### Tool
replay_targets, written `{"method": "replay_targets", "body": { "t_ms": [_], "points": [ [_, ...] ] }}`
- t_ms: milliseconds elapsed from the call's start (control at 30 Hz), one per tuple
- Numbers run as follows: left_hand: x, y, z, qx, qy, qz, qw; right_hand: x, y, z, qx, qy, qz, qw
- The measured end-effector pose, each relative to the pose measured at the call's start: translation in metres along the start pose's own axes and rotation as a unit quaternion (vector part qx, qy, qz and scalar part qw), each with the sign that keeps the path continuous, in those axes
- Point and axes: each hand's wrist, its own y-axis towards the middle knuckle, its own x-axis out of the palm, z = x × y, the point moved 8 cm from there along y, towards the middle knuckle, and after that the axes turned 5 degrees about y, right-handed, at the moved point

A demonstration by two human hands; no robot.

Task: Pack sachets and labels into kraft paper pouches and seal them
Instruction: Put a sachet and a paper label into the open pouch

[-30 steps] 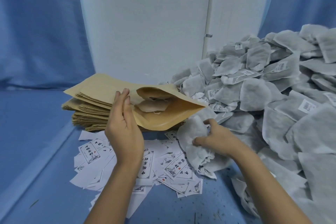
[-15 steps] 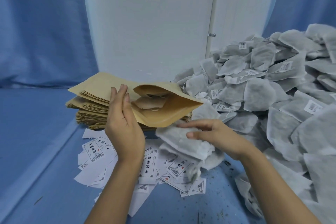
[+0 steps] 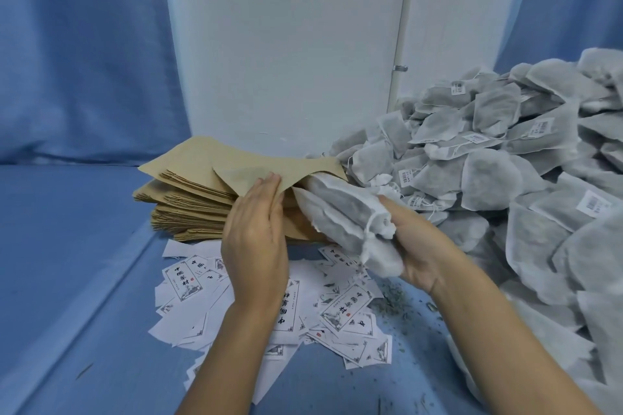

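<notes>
at the mouth of the top kraft paper pouch (image 3: 269, 175), the right hand (image 3: 418, 246) grips a bunch of sachets (image 3: 340, 216), fingers curled round their near ends, and their far ends sit just inside the opening. the left hand (image 3: 254, 246) has straight fingers laid flat against the pouch's raised upper wall; its thumb is hidden, so i cannot tell whether it also pinches the paper.

the sachets look light, soft and squashy, made of thin non-woven fabric that probably tears or leaks if squeezed hard. loose herb crumbs (image 3: 394, 300) lie on the blue worktop (image 3: 84, 263) below them. holding them by the gathered near ends, where a white string (image 3: 370, 227) hangs, seems best, so the bunch goes in lengthwise. the pouch is thin, creasable paper, and its mouth will likely sag shut unless it is propped.

the pouch lies on the stack of pouches (image 3: 188, 212), which may slide under a push. printed labels (image 3: 344, 308) lie scattered just under both wrists and could easily be brushed away. the big heap of sachets (image 3: 505, 158) crowds the right side, touching the stack's far corner.
</notes>
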Motion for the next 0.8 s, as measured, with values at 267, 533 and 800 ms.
{"method": "replay_targets", "body": {
  "t_ms": [267, 533, 800],
  "points": [
    [0.003, -0.004, 0.017, 0.053, 0.014, 0.01, 0.998, 0.009, 0.012, -0.034, -0.132, -0.325, 0.159, 0.923],
    [0.011, -0.011, 0.032, 0.047, 0.015, -0.004, 0.999, 0.058, 0.051, -0.023, -0.103, -0.491, 0.134, 0.855],
    [0.008, -0.003, 0.01, -0.028, -0.029, -0.02, 0.999, 0.049, 0.018, -0.04, -0.211, -0.584, 0.185, 0.762]
  ]
}}
